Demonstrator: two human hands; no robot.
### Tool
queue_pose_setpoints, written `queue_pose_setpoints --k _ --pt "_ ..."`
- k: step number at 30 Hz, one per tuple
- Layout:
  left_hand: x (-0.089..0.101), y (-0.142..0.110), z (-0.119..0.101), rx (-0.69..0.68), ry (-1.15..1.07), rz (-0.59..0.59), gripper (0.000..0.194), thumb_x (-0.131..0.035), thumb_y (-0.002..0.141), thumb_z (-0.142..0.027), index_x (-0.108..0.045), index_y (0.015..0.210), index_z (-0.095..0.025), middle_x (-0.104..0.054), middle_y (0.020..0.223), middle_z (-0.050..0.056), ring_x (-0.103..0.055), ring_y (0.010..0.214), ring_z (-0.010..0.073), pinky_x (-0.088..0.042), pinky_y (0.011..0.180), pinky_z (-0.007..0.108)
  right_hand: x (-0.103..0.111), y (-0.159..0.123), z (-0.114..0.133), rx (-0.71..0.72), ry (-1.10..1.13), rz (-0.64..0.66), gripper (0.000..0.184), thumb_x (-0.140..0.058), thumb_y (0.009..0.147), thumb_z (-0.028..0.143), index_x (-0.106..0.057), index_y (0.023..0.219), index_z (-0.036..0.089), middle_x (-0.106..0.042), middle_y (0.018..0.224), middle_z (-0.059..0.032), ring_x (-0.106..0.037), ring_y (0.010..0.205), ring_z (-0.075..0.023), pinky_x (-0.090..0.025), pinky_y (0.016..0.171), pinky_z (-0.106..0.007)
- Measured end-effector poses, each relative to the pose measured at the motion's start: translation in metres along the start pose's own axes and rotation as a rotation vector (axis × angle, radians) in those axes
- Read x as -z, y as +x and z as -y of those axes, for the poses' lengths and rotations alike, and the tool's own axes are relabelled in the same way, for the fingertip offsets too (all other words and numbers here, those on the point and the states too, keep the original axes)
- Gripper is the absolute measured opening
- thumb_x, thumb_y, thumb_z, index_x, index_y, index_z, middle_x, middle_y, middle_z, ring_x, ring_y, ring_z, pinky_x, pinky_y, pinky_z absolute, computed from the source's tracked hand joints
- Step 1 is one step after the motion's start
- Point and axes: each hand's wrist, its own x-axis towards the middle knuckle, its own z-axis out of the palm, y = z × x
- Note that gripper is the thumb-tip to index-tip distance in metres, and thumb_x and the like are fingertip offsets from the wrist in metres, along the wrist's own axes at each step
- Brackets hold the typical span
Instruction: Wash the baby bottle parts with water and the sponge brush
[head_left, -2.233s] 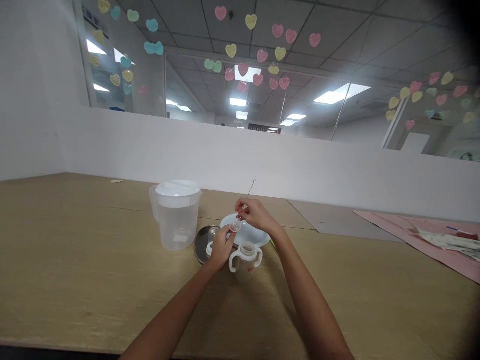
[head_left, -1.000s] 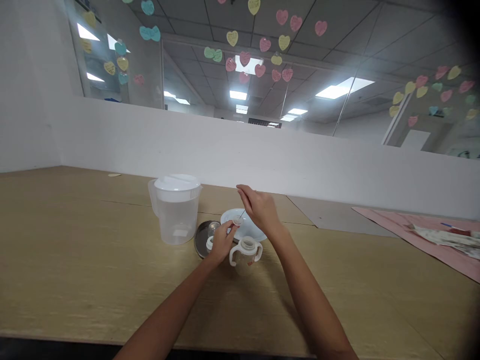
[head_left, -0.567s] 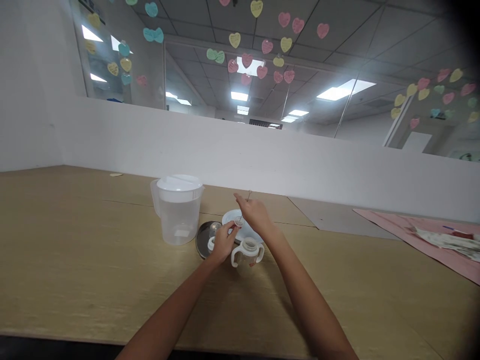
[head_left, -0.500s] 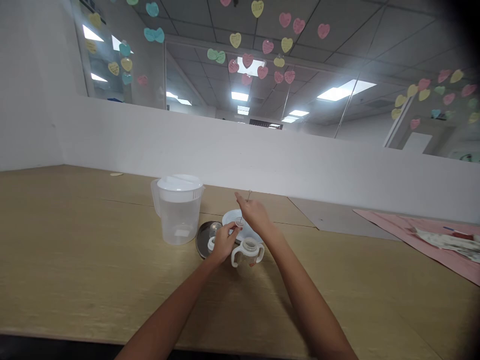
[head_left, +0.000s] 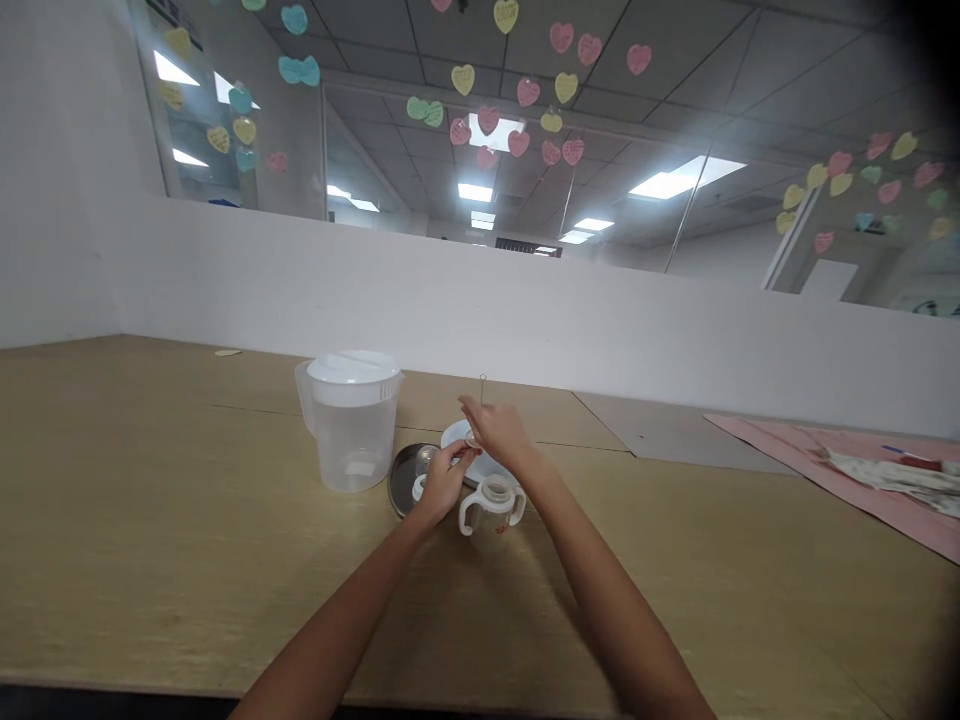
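My left hand (head_left: 439,480) pinches a small clear round piece at its fingertips, just above a white bowl (head_left: 454,437). My right hand (head_left: 496,432) is closed on a thin wire brush (head_left: 482,385) whose looped end sticks straight up; its lower end meets the clear piece. Right below my hands stands a clear baby cup with two white handles (head_left: 491,503). A dark round metal lid (head_left: 402,477) lies left of the cup with a small clear part on it.
A clear plastic pitcher with a white lid (head_left: 350,418) stands left of the hands. A pink cloth with papers (head_left: 862,468) lies at the far right, beside a grey mat (head_left: 667,433). A white partition wall runs behind the wooden table (head_left: 165,520).
My right hand has turned the wire brush from a slant to nearly upright and drawn closer to the left hand. The left hand stays on the clear piece.
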Motion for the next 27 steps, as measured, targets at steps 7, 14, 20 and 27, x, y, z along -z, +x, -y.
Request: queue_pose_setpoints --k 7,14,20,27 --pt "0.002 -0.001 -0.005 0.007 -0.01 0.02 0.024 -0.048 0.075 -0.032 -0.064 0.079 -0.014 -0.067 0.083 0.005 -0.059 0.08 0.0166 -0.042 0.075 0.025 0.031 -0.013 -0.004 -0.101 0.079 -0.328 0.041 -0.02 0.093 0.037 -0.041 0.126 0.023 -0.062 0.095 -0.0072 -0.058 0.076 -0.0144 -0.035 0.061 -0.021" --pt "0.003 -0.003 -0.008 -0.009 0.068 0.026 0.025 -0.048 0.076 -0.031 -0.066 0.082 -0.015 -0.067 0.083 0.004 -0.058 0.079 0.0162 -0.042 0.074 0.025 0.034 -0.013 -0.012 -0.08 0.21 -0.488 0.03 -0.034 0.09 0.028 -0.055 0.11 0.02 -0.061 0.092 -0.0039 -0.057 0.073 -0.0117 -0.036 0.06 -0.02" --pt "0.002 -0.003 -0.008 0.017 0.083 0.061 0.025 -0.05 0.073 -0.033 -0.067 0.08 -0.016 -0.067 0.08 0.003 -0.058 0.079 0.0171 -0.042 0.073 0.025 0.041 -0.016 -0.013 -0.033 0.395 -0.464 0.016 -0.046 0.083 0.019 -0.062 0.087 0.017 -0.064 0.084 -0.0032 -0.057 0.069 -0.0113 -0.039 0.065 -0.021" --pt "0.004 -0.002 -0.007 0.053 0.01 0.075 0.029 -0.05 0.072 -0.035 -0.068 0.081 -0.015 -0.067 0.08 0.004 -0.056 0.079 0.0176 -0.041 0.075 0.026 0.044 -0.017 -0.012 0.008 0.643 -0.347 0.014 -0.048 0.08 0.015 -0.062 0.079 0.016 -0.064 0.071 -0.0017 -0.057 0.061 -0.0102 -0.04 0.061 -0.02"
